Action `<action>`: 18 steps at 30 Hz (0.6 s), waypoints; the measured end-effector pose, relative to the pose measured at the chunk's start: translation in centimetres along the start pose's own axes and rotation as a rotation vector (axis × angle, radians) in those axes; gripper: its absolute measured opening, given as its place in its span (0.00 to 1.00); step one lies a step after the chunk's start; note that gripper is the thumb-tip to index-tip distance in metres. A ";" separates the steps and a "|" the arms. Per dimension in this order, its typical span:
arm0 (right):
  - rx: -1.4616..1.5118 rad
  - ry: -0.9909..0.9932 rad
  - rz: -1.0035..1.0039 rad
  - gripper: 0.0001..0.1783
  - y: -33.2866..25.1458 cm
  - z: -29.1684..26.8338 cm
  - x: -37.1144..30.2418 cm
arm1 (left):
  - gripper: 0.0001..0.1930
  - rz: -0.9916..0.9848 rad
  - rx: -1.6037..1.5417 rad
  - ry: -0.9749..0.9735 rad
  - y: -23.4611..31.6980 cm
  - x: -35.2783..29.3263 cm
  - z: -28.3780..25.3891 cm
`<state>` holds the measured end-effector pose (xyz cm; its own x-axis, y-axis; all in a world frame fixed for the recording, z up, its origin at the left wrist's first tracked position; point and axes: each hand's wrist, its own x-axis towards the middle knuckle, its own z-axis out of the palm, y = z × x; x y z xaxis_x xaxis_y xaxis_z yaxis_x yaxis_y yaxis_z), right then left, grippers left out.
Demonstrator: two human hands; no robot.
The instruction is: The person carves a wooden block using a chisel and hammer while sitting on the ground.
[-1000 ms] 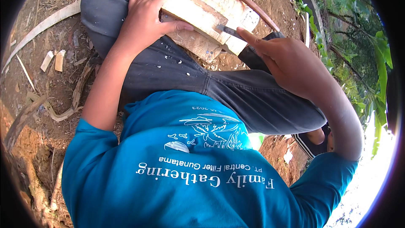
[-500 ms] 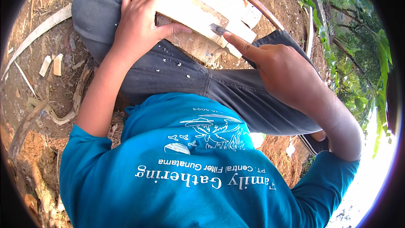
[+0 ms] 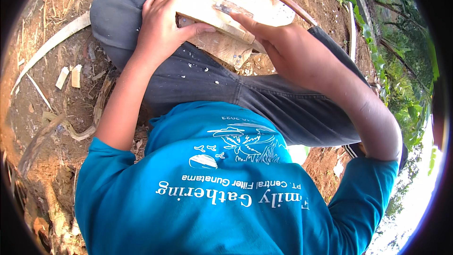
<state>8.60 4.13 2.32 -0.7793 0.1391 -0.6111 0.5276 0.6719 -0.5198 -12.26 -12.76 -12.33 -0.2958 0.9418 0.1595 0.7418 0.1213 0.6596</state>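
At twelve o'clock, a wooden block (image 3: 200, 5) is apparently steadied by the spread left hand (image 3: 161, 24); a blade (image 3: 223, 8) is gripped, forefinger-guided, in the right hand (image 3: 291, 47).

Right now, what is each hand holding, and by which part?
The left hand holds the block by its left end. The right hand holds the blade; where it grips is hidden beneath the hand.
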 end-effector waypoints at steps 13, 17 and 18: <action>-0.127 -0.118 -0.020 0.35 0.6 -2.8 -2.6 | 0.44 0.003 -0.010 -0.023 0.2 0.0 -0.1; -0.076 -0.082 -0.035 0.36 0.7 -1.4 -1.3 | 0.44 0.015 -0.009 -0.028 0.4 0.1 -0.1; -0.035 -0.086 -0.046 0.36 1.1 -1.3 -1.2 | 0.44 0.019 -0.007 -0.027 0.5 0.1 -0.1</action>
<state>9.68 5.63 3.30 -0.7696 0.0457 -0.6368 0.4786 0.7015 -0.5280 -12.05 -12.61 -11.89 -0.2657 0.9520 0.1522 0.7427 0.1015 0.6619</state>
